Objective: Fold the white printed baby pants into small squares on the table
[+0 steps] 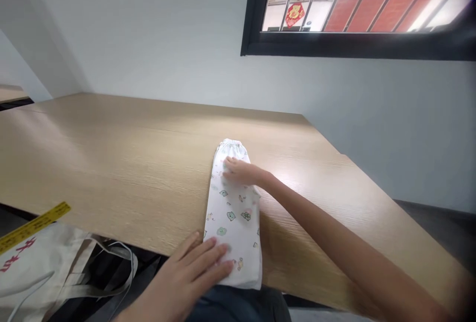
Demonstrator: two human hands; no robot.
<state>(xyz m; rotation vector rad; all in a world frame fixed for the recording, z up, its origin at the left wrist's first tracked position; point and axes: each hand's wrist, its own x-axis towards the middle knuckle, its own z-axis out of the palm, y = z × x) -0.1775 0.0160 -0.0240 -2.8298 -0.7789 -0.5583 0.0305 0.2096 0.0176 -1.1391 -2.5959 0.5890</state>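
Observation:
A pair of white pants (232, 213) with small green and orange cartoon prints lies folded lengthwise on the table, its gathered elastic waist pointing away from me. The leg end reaches the table's near edge. Flat on the lower left part of the cloth rests my left hand (197, 267), fingers stretched out. My right hand (241, 170) lies on the upper part just below the waistband, slightly blurred, with its fingers extended over the fabric. Neither hand grips the cloth.
The wooden table (130, 163) runs back to a pale wall. At lower left hangs a white tote bag (48, 267) with red lettering, near a yellow printed strip (40, 223) and a thin cable. A dark-framed window (357, 44) is at upper right.

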